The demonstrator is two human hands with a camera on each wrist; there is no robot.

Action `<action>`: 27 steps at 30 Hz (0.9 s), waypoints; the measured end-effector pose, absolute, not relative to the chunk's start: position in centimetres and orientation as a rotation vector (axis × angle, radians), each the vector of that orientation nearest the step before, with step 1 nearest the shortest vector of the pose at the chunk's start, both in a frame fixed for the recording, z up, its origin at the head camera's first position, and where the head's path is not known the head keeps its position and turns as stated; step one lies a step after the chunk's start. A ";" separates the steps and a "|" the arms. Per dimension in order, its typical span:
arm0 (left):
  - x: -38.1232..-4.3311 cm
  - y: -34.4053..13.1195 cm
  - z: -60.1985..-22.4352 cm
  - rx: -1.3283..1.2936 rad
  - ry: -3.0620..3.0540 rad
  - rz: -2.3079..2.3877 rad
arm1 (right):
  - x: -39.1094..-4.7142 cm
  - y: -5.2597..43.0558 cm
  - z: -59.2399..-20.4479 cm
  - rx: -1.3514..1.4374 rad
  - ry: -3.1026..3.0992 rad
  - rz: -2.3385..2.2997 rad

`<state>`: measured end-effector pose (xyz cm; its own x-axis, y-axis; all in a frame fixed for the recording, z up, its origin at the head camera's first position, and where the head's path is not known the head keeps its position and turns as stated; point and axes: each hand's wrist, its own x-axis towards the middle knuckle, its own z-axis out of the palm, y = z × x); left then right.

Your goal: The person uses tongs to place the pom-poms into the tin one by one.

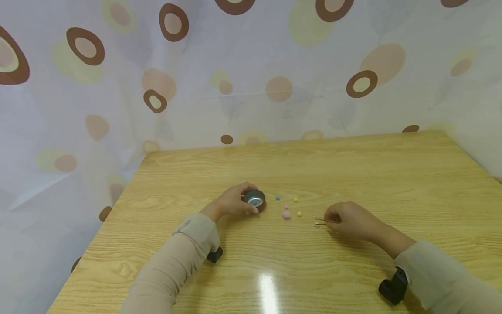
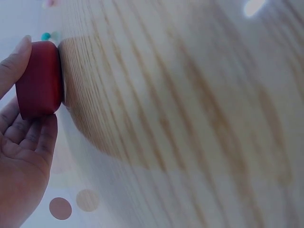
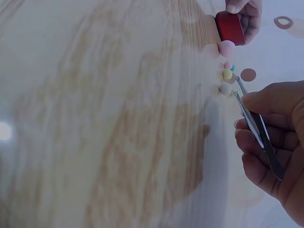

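My left hand [image 1: 237,200] grips a small round container [image 1: 259,193], its thumb and fingers around the wall. Silvery inside with a bit of blue at the bottom, the container [image 2: 40,80] shows a red outer wall in the left wrist view. In my right hand [image 1: 351,221] I pinch metal tweezers [image 3: 256,124], their two tips apart and pointing left. Close by the tips lies a small white ball [image 3: 225,89]. Between the hands are a large pink ball [image 1: 286,215], a smaller pink ball [image 1: 286,206], two yellow balls [image 1: 299,214] and a blue ball [image 1: 277,198].
Everything rests on a wood-grain table [image 1: 243,270]. Behind it and at the sides hangs a white sheet [image 1: 251,56] patterned with brown and yellow ovals. A black wrist device [image 1: 393,288] sits under the right sleeve, another [image 1: 214,254] under the left.
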<state>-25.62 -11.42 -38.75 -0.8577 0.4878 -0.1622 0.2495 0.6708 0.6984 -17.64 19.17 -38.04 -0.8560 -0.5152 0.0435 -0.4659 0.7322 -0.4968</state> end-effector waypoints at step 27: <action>-25.7 -11.5 -38.9 0.590 2.546 1.011 | -17.8 19.5 -38.4 -0.805 2.781 -0.779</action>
